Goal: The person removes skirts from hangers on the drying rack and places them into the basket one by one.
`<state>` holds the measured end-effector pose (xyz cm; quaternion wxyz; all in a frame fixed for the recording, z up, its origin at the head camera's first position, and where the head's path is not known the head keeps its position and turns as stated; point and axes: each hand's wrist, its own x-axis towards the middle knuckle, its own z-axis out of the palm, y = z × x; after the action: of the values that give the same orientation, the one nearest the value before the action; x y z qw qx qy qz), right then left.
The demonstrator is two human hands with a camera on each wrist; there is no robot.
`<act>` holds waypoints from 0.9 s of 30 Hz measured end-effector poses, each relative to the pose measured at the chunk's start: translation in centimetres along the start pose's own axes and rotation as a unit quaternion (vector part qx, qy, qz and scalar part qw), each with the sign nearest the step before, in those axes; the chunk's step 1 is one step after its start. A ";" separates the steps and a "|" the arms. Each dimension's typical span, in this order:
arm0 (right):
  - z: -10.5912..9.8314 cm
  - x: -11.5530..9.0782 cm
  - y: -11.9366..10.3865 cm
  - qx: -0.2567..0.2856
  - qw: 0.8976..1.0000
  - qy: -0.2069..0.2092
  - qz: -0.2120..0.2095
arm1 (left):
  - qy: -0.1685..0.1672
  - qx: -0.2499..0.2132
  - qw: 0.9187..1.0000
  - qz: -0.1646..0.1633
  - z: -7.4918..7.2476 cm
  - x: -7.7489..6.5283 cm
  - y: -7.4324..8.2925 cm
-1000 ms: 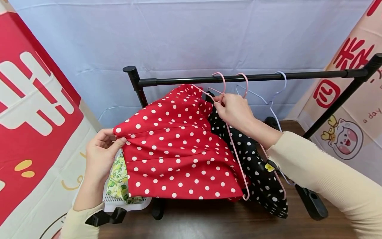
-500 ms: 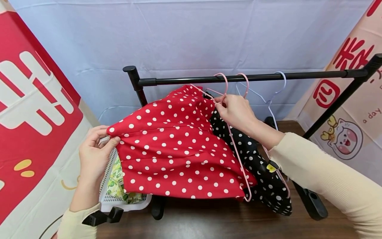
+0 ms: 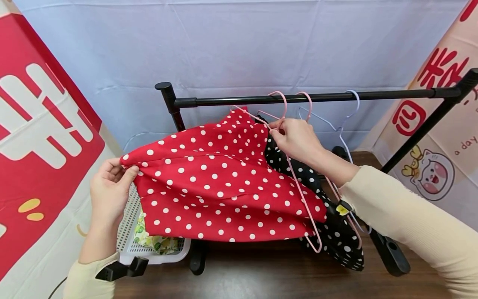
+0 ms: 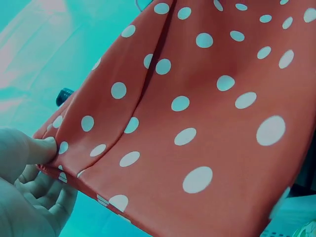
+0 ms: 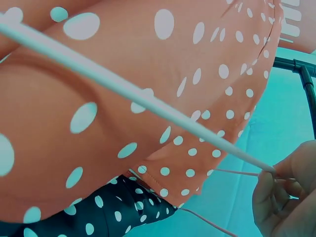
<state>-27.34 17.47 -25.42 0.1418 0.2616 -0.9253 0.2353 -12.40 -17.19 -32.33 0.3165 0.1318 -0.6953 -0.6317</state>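
Observation:
In the head view my left hand (image 3: pixel 109 189) pinches the upper left corner of a red garment with white polka dots (image 3: pixel 220 187), stretched out to the left. The left wrist view shows thumb and fingers on that hem. My right hand (image 3: pixel 296 139) grips a pink hanger (image 3: pixel 298 182) just below its hook, which sits on the black rail (image 3: pixel 239 100). One hanger arm crosses in front of the red cloth, as the right wrist view confirms. Behind hangs a black garment with white dots (image 3: pixel 345 238), beside a second pink hanger (image 3: pixel 308 104). The red garment's inner side is hidden.
A pale purple hanger (image 3: pixel 352 110) hangs farther right on the rail. Below my left hand, a white basket (image 3: pixel 128 216) holds a yellow-green printed cloth (image 3: pixel 164 244). Black rack feet (image 3: pixel 392 253) stand on the brown wooden table (image 3: pixel 239 274).
My left hand has moved left, drawing the red garment's corner with it and uncovering more of the basket. My right hand stays near the hook, shifted slightly right with the hanger.

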 end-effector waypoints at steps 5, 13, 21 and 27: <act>-0.1 0.0 -0.1 0.005 1.000 -0.003 -0.002 | 0.002 0.019 1.000 0.004 -0.4 0.3 0.5; -0.1 0.0 -0.2 0.008 1.000 -0.005 -0.004 | -0.049 0.073 0.996 0.031 -0.8 0.8 1.0; -0.2 0.1 -0.1 0.008 1.000 -0.006 -0.005 | -0.104 0.307 0.941 0.101 -1.5 1.0 1.3; -0.2 0.1 -0.1 0.007 1.000 -0.008 -0.008 | -0.105 0.334 0.934 0.076 -2.0 0.8 1.6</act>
<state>-27.30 17.44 -25.23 0.1347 0.2716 -0.9225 0.2387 -11.47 -19.02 -30.54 0.2261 0.1098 -0.9032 -0.3478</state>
